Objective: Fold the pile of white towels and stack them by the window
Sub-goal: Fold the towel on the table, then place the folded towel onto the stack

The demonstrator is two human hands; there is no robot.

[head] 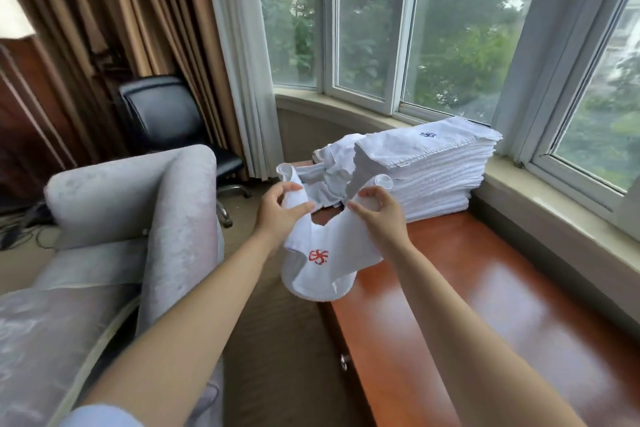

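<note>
Head view: both hands, left (277, 208) and right (379, 208), pinch a towel (322, 253) above the tabletop (485, 288). Folding is starting; next, match its corners, then add it to the stack (433, 170).

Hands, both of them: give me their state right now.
Left hand: pinches the white towel at its top edge.
Right hand: fingers grip the same towel.

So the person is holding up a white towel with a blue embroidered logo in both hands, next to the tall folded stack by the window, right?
Not quite: the logo on the held white towel is red, not blue, as the head view shows. The blue logo is on the tall folded stack of white towels by the window. The left hand and right hand both pinch its top edge.
</note>
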